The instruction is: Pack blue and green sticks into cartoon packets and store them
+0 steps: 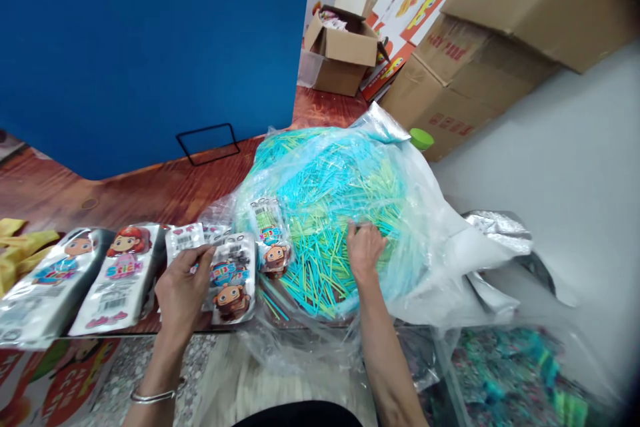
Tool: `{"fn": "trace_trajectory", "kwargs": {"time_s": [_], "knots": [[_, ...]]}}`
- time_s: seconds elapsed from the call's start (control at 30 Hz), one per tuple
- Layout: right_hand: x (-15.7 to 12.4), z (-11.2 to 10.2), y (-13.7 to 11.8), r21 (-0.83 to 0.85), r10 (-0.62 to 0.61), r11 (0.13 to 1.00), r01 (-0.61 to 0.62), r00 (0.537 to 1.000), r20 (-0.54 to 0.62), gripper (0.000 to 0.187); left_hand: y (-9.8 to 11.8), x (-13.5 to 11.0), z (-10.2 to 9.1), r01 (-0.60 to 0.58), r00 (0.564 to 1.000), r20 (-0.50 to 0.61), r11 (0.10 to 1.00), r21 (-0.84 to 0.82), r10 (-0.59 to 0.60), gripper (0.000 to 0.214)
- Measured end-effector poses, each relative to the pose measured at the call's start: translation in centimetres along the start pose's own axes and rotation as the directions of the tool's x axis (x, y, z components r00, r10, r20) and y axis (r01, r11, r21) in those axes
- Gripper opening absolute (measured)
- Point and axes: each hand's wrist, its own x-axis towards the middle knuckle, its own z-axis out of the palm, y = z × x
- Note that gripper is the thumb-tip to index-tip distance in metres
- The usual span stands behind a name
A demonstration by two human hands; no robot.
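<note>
My left hand (pixel 183 287) has thumb and forefinger pinched at the left edge of a silver printed packet (pixel 233 283) with a cartoon face. Another such packet (pixel 273 240) lies to its right, against the heap. Thin blue and green sticks (pixel 320 233), like straws or candy strings, fill a large clear plastic bag (pixel 425 213) spread open on the table. Into the middle of this heap reaches my right hand (pixel 366 250), its fingers curled closed; whatever they hold is hidden.
Stacks of printed packets (pixel 117 280) stand at the left, beside yellow strips (pixel 30 247). A blue panel (pixel 150 47) rises behind the wooden table (pixel 165 187). Cardboard boxes (pixel 345 70) are at the back right. Below the right edge sits a clear bin (pixel 520 373) with coloured scraps.
</note>
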Motion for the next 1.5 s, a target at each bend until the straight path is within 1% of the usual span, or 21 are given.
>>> {"fn": "trace_trajectory", "kwargs": {"time_s": [0.17,0.3,0.37,0.43,0.53,0.63,0.73,0.8,0.87,0.97,1.03,1.17,1.23,1.3,1.4,1.5], "knots": [[1.3,0.2,-0.5,-0.031,-0.028,0.999,0.028,1.000,0.001,0.032,0.2,0.0,-0.1,0.055,0.998,0.034,0.997,-0.054,-0.053,0.028],[1.8,0.0,0.3,-0.036,-0.061,0.997,0.061,0.998,0.001,0.033,0.1,-0.1,-0.6,0.152,0.987,0.072,0.980,-0.126,-0.144,0.030],[1.7,-0.3,0.9,-0.035,-0.094,0.995,0.095,0.995,0.019,0.034,0.1,-0.1,-1.2,0.199,0.979,0.069,0.967,-0.161,-0.190,0.031],[1.0,-0.7,1.2,-0.026,-0.131,0.991,0.133,0.990,0.058,0.034,0.2,0.0,-1.7,0.225,0.974,0.044,0.955,-0.192,-0.220,0.031],[-1.1,-0.9,0.9,0.007,-0.194,0.981,0.195,0.975,0.111,0.033,0.7,0.0,-2.3,0.268,0.962,0.019,0.934,-0.236,-0.272,0.031],[-3.5,-0.7,-0.2,0.047,-0.241,0.970,0.238,0.967,0.080,0.037,1.1,-0.1,-2.4,0.315,0.944,-0.005,0.906,-0.283,-0.330,0.031],[-4.8,-0.2,-1.3,0.059,-0.214,0.975,0.213,0.977,0.020,0.045,1.4,-0.3,-2.4,0.296,0.947,-0.019,0.896,-0.332,-0.320,0.031],[-4.9,-0.1,-1.7,0.040,-0.202,0.979,0.201,0.979,0.005,0.044,1.5,-0.4,-2.4,0.277,0.953,-0.019,0.898,-0.342,-0.301,0.032],[-4.8,-0.2,-1.9,0.013,-0.204,0.979,0.204,0.979,0.026,0.039,1.5,-0.5,-2.4,0.269,0.956,-0.022,0.900,-0.342,-0.294,0.032],[-4.6,-0.4,-2.2,-0.019,-0.203,0.978,0.206,0.975,0.091,0.031,1.5,-0.6,-2.5,0.272,0.955,-0.016,0.894,-0.356,-0.297,0.033],[-4.8,-0.4,-2.3,-0.036,-0.200,0.978,0.206,0.973,0.114,0.031,1.5,-0.6,-2.5,0.276,0.954,-0.010,0.890,-0.362,-0.300,0.033],[-5.3,0.1,-2.2,-0.039,-0.238,0.969,0.244,0.965,0.107,0.036,1.8,-0.7,-2.5,0.285,0.951,0.000,0.881,-0.377,-0.308,0.030],[-5.4,0.3,-2.0,-0.046,-0.262,0.962,0.267,0.960,0.101,0.038,2.1,-0.8,-2.5,0.309,0.944,0.025,0.854,-0.418,-0.329,0.031],[-5.2,0.2,-1.6,-0.059,-0.269,0.960,0.275,0.958,0.098,0.041,2.6,-0.9,-2.4,0.349,0.929,0.066,0.805,-0.480,-0.364,0.032],[-4.7,-0.2,-0.9,-0.041,-0.255,0.965,0.260,0.961,0.106,0.039,3.4,-1.0,-2.3,0.408,0.904,0.155,0.695,-0.592,-0.399,0.031],[-3.7,-0.7,0.1,0.035,-0.230,0.973,0.228,0.966,0.120,0.031,4.0,-1.3,-1.8,0.445,0.888,0.246,0.597,-0.668,-0.387,0.029]]}}
